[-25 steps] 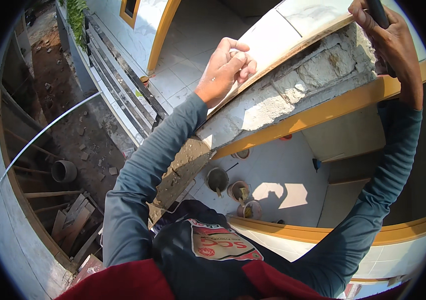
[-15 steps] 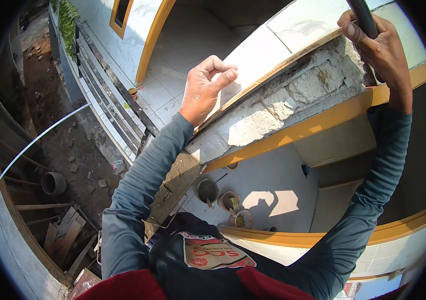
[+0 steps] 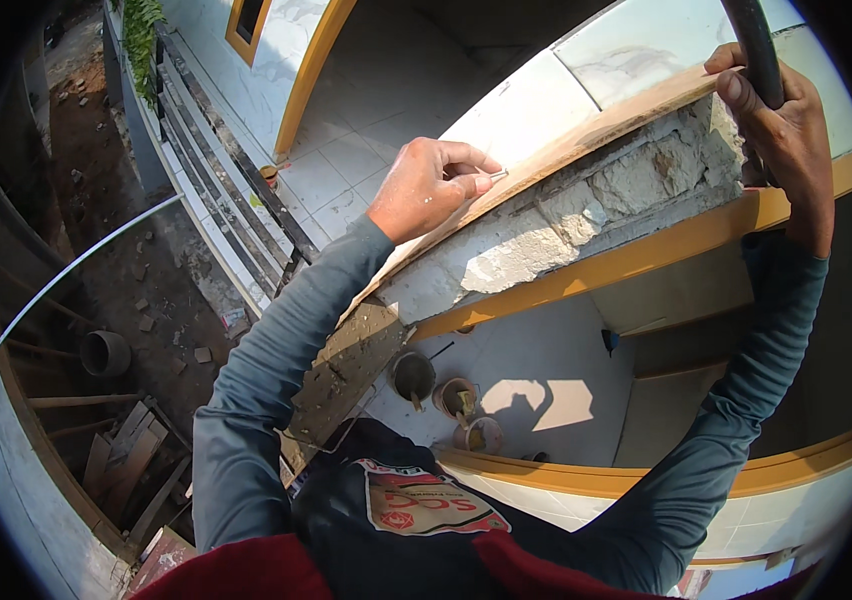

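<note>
My left hand (image 3: 428, 188) pinches a small pale metal piece, apparently a nail, against a long wooden strip (image 3: 606, 130) along the top edge of a broken concrete wall (image 3: 586, 210). My right hand (image 3: 776, 130) grips a black bar-like handle (image 3: 758, 45) at the strip's upper right end, with finger and thumb at the wood; the lower end of that handle is partly hidden. White marbled tiles (image 3: 526, 100) lie just beyond the strip, and an orange band (image 3: 666, 240) runs below the rough concrete.
Below, buckets (image 3: 411, 375) with mortar and tools stand on a tiled floor. A slatted bench or railing (image 3: 216, 180) runs at left, beside a lower dirt passage with rubble, a round pot (image 3: 104, 352), timber offcuts (image 3: 131, 450) and a thin white pipe (image 3: 81, 265).
My left hand first shifted down-left, then moved right and down onto the strip, where the small piece now shows. My right hand has come slightly lower; the strip now sits lower against the tiles.
</note>
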Action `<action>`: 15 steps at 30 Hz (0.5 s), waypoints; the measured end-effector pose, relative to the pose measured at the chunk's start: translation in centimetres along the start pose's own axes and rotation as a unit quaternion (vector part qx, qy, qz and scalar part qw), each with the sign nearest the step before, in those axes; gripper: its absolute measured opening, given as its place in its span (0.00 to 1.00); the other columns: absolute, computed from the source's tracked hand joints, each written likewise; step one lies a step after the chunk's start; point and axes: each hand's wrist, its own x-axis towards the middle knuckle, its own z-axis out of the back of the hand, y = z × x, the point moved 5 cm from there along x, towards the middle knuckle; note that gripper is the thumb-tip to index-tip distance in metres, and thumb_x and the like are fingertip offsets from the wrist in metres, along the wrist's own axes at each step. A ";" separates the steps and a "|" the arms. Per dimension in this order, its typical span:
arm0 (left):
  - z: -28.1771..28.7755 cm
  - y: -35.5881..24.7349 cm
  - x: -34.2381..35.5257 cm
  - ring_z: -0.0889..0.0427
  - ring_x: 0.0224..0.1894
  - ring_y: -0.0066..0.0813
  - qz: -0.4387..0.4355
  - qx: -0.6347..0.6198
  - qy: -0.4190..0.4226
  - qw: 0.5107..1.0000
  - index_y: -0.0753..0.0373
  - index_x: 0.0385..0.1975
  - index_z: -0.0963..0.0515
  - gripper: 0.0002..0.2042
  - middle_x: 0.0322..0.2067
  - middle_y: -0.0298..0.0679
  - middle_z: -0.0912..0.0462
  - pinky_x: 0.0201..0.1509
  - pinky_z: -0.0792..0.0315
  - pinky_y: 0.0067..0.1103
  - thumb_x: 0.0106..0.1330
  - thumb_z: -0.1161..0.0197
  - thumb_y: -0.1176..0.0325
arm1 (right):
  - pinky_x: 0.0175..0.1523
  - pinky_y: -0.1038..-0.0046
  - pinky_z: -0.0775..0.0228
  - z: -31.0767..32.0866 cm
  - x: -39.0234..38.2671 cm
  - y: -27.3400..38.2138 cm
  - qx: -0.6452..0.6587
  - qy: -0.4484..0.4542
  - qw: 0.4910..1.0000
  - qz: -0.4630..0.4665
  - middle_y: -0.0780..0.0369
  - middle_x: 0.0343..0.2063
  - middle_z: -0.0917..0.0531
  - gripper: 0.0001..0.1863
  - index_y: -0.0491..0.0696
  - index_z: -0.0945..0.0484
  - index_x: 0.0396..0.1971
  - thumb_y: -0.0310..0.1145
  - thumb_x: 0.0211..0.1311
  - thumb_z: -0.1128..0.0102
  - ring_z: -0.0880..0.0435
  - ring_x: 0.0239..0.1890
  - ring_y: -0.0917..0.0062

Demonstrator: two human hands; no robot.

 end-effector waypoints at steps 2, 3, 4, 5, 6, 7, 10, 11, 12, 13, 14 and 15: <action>-0.2 -0.7 -0.1 0.17 0.31 0.25 -0.030 0.041 0.003 0.999 0.67 0.34 0.15 0.06 0.27 0.40 0.14 0.40 0.23 0.24 0.64 0.36 0.72 | 0.24 0.86 0.50 0.1 0.0 0.0 -0.001 0.004 1.000 -0.005 0.75 0.19 0.30 0.22 0.47 0.18 0.41 0.52 0.61 0.32 0.37 0.19 0.93; -0.1 -0.5 0.0 0.17 0.31 0.25 -0.030 0.040 0.002 0.999 0.67 0.34 0.15 0.06 0.27 0.40 0.14 0.40 0.23 0.24 0.64 0.36 0.72 | 0.24 0.86 0.50 0.3 0.1 -0.1 -0.003 0.002 1.000 -0.009 0.74 0.19 0.29 0.21 0.47 0.18 0.42 0.51 0.62 0.32 0.37 0.19 0.93; 0.0 0.0 0.0 0.17 0.32 0.26 -0.014 -0.015 -0.008 1.000 0.67 0.35 0.15 0.06 0.30 0.41 0.14 0.41 0.23 0.24 0.64 0.36 0.72 | 0.24 0.86 0.50 0.3 0.2 -0.1 -0.004 0.003 1.000 -0.008 0.74 0.19 0.29 0.21 0.47 0.18 0.42 0.51 0.62 0.32 0.37 0.19 0.93; 0.1 0.3 0.2 0.16 0.34 0.26 0.000 -0.071 -0.018 0.997 0.67 0.37 0.16 0.06 0.32 0.41 0.13 0.43 0.23 0.24 0.65 0.36 0.72 | 0.25 0.86 0.50 0.2 0.2 -0.1 0.008 0.006 1.000 0.006 0.74 0.20 0.29 0.22 0.46 0.18 0.42 0.51 0.62 0.32 0.37 0.20 0.93; 0.1 0.3 0.4 0.16 0.34 0.26 -0.002 -0.072 -0.018 0.997 0.67 0.37 0.16 0.06 0.32 0.41 0.13 0.43 0.23 0.24 0.65 0.36 0.72 | 0.26 0.86 0.49 0.2 0.2 -0.1 0.020 0.009 1.000 0.021 0.73 0.21 0.28 0.22 0.46 0.18 0.42 0.51 0.62 0.32 0.36 0.21 0.92; 0.2 -0.1 0.5 0.16 0.35 0.26 -0.050 -0.043 -0.038 0.997 0.67 0.38 0.16 0.07 0.34 0.41 0.13 0.44 0.23 0.23 0.65 0.37 0.72 | 0.26 0.86 0.49 0.1 0.3 -0.2 0.017 0.008 1.000 0.021 0.73 0.21 0.28 0.22 0.46 0.18 0.42 0.51 0.62 0.32 0.36 0.21 0.92; -0.2 -1.3 1.4 0.17 0.38 0.24 -0.103 -0.066 -0.074 0.990 0.68 0.39 0.18 0.09 0.35 0.40 0.14 0.46 0.22 0.22 0.67 0.37 0.69 | 0.27 0.85 0.47 0.0 0.1 0.2 0.009 0.011 1.000 0.014 0.72 0.21 0.27 0.23 0.45 0.18 0.41 0.52 0.60 0.31 0.35 0.22 0.91; -0.2 -2.0 1.8 0.18 0.38 0.22 -0.104 -0.115 -0.092 0.984 0.69 0.39 0.18 0.11 0.35 0.37 0.15 0.46 0.22 0.21 0.67 0.37 0.66 | 0.28 0.84 0.46 0.2 0.1 0.5 0.004 0.012 1.000 0.012 0.72 0.22 0.27 0.24 0.45 0.18 0.41 0.52 0.60 0.31 0.34 0.23 0.91; -0.2 -2.9 2.7 0.18 0.37 0.21 -0.113 -0.129 -0.106 0.979 0.68 0.38 0.18 0.10 0.35 0.38 0.15 0.44 0.22 0.20 0.66 0.35 0.67 | 0.28 0.84 0.45 0.2 0.0 0.7 0.000 0.013 1.000 0.009 0.72 0.22 0.26 0.24 0.45 0.18 0.40 0.53 0.59 0.31 0.34 0.23 0.90; -0.3 -3.9 3.9 0.17 0.36 0.21 -0.124 -0.141 -0.103 0.977 0.69 0.40 0.19 0.10 0.36 0.41 0.14 0.45 0.21 0.20 0.67 0.35 0.68 | 0.28 0.84 0.45 0.2 0.0 0.9 -0.007 0.011 1.000 0.006 0.72 0.22 0.26 0.24 0.45 0.18 0.40 0.53 0.59 0.31 0.34 0.23 0.90; -0.7 -5.2 4.9 0.16 0.36 0.22 -0.134 -0.184 -0.098 0.969 0.70 0.41 0.19 0.10 0.36 0.42 0.14 0.45 0.20 0.20 0.68 0.36 0.69 | 0.28 0.83 0.45 0.1 0.0 1.0 -0.012 0.006 1.000 0.021 0.72 0.22 0.26 0.24 0.46 0.18 0.40 0.53 0.59 0.31 0.34 0.23 0.90; -1.1 -6.6 5.9 0.15 0.37 0.23 -0.144 -0.224 -0.093 0.959 0.71 0.42 0.20 0.10 0.35 0.44 0.14 0.46 0.19 0.20 0.68 0.36 0.70 | 0.28 0.83 0.45 0.1 -0.1 1.0 -0.015 0.000 0.999 0.039 0.71 0.23 0.26 0.24 0.46 0.17 0.39 0.53 0.59 0.30 0.34 0.23 0.90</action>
